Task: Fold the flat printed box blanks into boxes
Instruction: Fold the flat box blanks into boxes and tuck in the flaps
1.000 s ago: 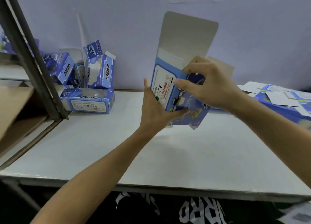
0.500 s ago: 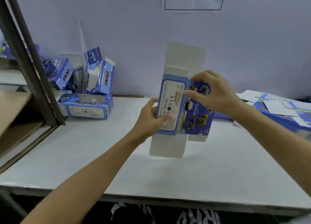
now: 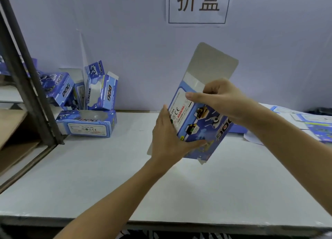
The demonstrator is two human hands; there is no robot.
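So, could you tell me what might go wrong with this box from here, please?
The box blank is held in mid-air, tilted, by the left hand and right hand; it might slip or crease off its score lines. Its long top flap stands unfolded and could bend.

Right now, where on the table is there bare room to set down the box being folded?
Bare white table spans the near half, from the front edge to below both hands. The far left by the metal post is crowded with folded boxes; the far right holds flat blanks. The box is held above the middle.
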